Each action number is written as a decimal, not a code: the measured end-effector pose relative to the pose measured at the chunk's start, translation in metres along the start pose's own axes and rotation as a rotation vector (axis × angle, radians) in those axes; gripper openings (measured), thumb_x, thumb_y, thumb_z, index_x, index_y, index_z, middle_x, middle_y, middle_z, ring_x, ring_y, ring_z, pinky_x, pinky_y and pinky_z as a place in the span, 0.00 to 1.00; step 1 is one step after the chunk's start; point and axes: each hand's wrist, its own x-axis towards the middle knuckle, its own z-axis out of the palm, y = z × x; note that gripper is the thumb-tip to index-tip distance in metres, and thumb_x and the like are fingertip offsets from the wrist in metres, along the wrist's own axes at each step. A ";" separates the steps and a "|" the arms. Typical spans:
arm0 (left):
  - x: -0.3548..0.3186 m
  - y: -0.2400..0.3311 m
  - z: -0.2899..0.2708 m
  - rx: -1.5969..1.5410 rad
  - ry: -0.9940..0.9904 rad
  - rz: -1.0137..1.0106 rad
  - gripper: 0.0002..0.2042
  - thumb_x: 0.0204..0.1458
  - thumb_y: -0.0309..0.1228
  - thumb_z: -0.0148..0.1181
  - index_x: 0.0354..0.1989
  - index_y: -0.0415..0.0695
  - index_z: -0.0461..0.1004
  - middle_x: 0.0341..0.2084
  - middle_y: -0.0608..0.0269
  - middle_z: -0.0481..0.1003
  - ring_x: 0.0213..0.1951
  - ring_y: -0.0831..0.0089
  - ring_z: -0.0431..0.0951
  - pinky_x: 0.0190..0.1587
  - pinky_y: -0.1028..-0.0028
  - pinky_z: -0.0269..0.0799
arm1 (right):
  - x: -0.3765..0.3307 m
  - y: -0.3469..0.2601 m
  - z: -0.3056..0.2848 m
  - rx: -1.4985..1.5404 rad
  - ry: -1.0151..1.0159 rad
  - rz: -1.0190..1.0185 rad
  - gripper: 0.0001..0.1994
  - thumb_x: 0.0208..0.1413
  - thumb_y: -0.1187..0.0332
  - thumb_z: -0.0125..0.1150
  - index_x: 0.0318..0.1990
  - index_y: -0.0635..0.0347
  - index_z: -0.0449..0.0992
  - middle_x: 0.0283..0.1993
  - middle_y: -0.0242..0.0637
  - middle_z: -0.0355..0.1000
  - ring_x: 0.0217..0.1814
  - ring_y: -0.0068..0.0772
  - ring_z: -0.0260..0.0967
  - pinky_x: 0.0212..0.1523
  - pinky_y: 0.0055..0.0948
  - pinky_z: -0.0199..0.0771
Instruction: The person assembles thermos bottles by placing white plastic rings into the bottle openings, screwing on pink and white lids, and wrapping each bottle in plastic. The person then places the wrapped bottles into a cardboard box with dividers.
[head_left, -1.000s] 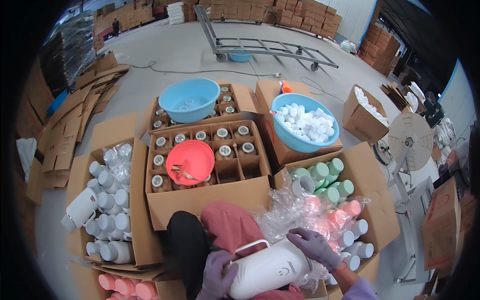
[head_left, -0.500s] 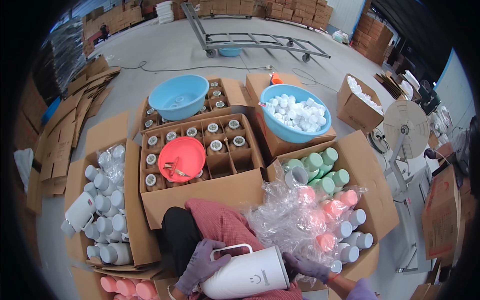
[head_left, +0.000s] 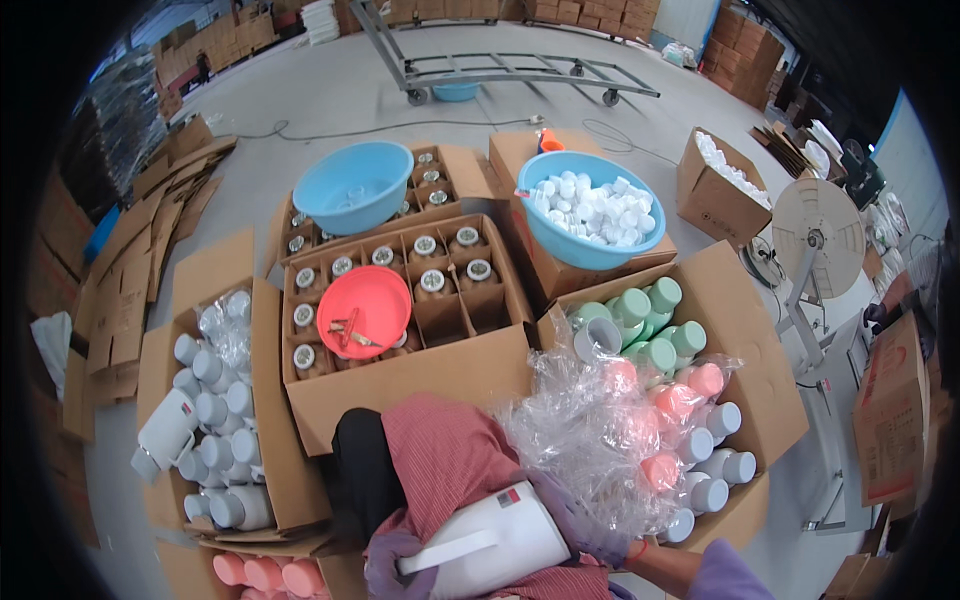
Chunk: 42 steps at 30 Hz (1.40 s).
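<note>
A white jug (head_left: 505, 545) lies tilted on its side across my lap, its handle turned upward and a small red label near its wide end. My left hand (head_left: 395, 565), in a purple glove, is closed round the jug by its handle and narrow end. At the wide end my right hand (head_left: 585, 520), gloved too, is wrapped over the rim; some of its fingers are hidden behind the jug. A red checked cloth (head_left: 440, 445) covers my leg beneath it. Crumpled clear plastic bags (head_left: 570, 430) lie just beyond my right hand.
Right, a carton (head_left: 755, 400) holds green, pink and grey-capped jugs. Left, another carton (head_left: 290, 420) holds grey-lidded jugs. Ahead, a divided box (head_left: 450, 365) of jars bears a red dish (head_left: 365, 300). Blue basins (head_left: 355, 210) stand behind, one with white caps (head_left: 595, 210). Pink lids (head_left: 265, 572) lie lower left.
The jug has rolled in my hands: its printed smiling face is out of sight and a red label shows. My left hand has moved lower; my right hand has come over the wide end.
</note>
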 end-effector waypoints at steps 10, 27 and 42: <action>0.018 0.013 0.004 0.254 -0.019 -0.035 0.11 0.53 0.26 0.55 0.42 0.38 0.80 0.40 0.52 0.81 0.47 0.61 0.81 0.56 0.63 0.72 | 0.018 -0.017 0.004 0.378 -0.060 -0.120 0.26 0.70 0.56 0.40 0.68 0.63 0.60 0.68 0.48 0.59 0.72 0.43 0.56 0.71 0.36 0.53; -0.005 0.028 -0.006 -0.066 0.107 -0.297 0.20 0.55 0.26 0.57 0.57 0.35 0.72 0.49 0.48 0.78 0.53 0.54 0.77 0.60 0.61 0.68 | 0.036 -0.069 -0.041 -0.465 -0.039 -0.828 0.13 0.54 0.60 0.67 0.45 0.52 0.77 0.38 0.34 0.73 0.37 0.38 0.73 0.39 0.35 0.74; 0.091 0.073 -0.022 0.591 -0.382 -0.273 0.27 0.56 0.30 0.58 0.65 0.39 0.64 0.42 0.46 0.80 0.44 0.52 0.82 0.46 0.60 0.77 | 0.174 -0.053 -0.086 -0.368 -0.195 -0.622 0.13 0.60 0.57 0.62 0.41 0.58 0.75 0.36 0.41 0.75 0.39 0.44 0.75 0.41 0.40 0.74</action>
